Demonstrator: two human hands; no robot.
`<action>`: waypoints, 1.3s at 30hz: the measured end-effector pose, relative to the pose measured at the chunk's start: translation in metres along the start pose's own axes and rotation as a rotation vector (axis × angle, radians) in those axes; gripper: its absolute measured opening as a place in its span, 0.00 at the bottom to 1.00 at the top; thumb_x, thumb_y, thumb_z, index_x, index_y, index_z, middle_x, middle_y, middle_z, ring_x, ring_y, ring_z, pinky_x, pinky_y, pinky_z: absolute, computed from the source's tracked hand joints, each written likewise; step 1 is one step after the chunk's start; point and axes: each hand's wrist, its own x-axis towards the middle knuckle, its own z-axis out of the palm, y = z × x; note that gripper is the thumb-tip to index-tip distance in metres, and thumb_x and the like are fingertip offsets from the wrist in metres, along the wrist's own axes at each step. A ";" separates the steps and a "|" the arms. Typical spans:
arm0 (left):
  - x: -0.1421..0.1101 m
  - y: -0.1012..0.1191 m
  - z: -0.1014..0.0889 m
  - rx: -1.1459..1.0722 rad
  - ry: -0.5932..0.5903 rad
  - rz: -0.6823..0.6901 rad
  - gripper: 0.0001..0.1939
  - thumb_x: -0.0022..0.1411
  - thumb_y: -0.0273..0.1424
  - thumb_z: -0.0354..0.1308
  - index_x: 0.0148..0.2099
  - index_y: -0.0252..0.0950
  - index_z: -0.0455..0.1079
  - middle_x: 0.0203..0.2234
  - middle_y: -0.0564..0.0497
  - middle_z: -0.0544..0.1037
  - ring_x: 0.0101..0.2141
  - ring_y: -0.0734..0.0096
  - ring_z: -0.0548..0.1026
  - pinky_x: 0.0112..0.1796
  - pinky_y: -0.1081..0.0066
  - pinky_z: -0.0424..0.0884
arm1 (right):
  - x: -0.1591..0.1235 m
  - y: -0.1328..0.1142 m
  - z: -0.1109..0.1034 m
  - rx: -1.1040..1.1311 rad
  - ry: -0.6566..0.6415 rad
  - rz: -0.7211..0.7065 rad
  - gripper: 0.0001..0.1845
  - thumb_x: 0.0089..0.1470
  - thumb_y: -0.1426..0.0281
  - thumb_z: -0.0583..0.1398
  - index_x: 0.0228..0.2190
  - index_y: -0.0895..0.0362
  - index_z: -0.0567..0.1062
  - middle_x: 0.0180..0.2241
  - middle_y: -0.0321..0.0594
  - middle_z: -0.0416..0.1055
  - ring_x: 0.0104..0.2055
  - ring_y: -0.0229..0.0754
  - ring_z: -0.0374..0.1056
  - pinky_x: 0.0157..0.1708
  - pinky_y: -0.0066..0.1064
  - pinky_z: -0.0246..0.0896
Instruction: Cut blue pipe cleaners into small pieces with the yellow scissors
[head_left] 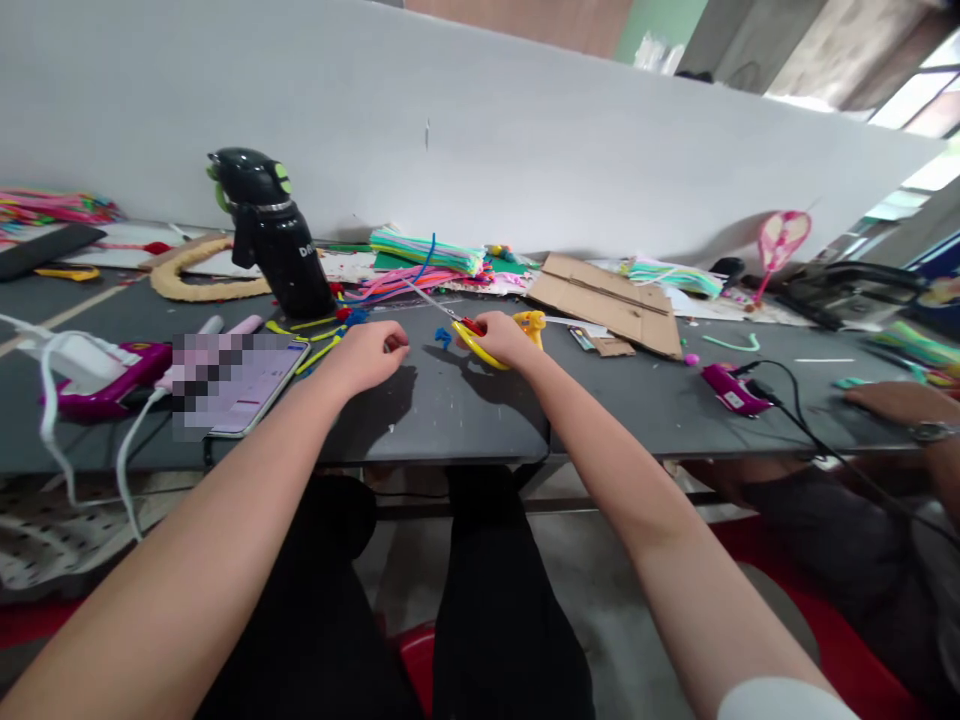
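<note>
My right hand [504, 338] is closed around scissors [480, 345] with yellow and red handles, whose blades point away to the upper left. Just beyond the blades, a blue pipe cleaner [427, 262] slants up. To the left, my left hand [373, 355] hovers low over the table with its fingers curled in toward the thumb; whatever may be between them is too small to see. Between the two hands lies a small twisted blue piece [443, 338]. Yellow pipe cleaners [321, 352] lie beside my left hand.
A black bottle [289, 250] stands behind my left hand; a phone [262, 390] lies nearer. Around the right hand are a yellow glue gun [531, 325] and cardboard [607, 300]. Pipe cleaner bundles [427, 250] line the wall. Another person's hand [904, 402] rests at right.
</note>
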 end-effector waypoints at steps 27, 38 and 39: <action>0.039 0.020 0.048 0.061 -0.033 0.045 0.09 0.61 0.31 0.53 0.39 0.36 0.74 0.41 0.39 0.78 0.43 0.54 0.75 0.43 0.63 0.68 | -0.107 0.019 0.025 -0.125 0.243 0.149 0.16 0.50 0.53 0.61 0.30 0.54 0.74 0.30 0.39 0.74 0.30 0.40 0.66 0.27 0.29 0.47; -0.009 0.010 -0.005 -0.438 0.143 0.053 0.11 0.51 0.32 0.63 0.38 0.34 0.76 0.33 0.45 0.81 0.34 0.65 0.77 0.38 0.68 0.72 | -0.110 0.016 0.029 -0.212 0.250 0.142 0.17 0.50 0.52 0.60 0.32 0.53 0.75 0.29 0.38 0.75 0.32 0.42 0.68 0.28 0.29 0.48; -0.011 0.011 -0.006 -0.435 0.136 0.052 0.11 0.51 0.32 0.63 0.38 0.34 0.77 0.33 0.45 0.81 0.34 0.64 0.78 0.39 0.68 0.72 | -0.110 0.016 0.029 -0.211 0.255 0.143 0.17 0.50 0.53 0.60 0.32 0.53 0.75 0.29 0.38 0.75 0.32 0.42 0.68 0.28 0.29 0.48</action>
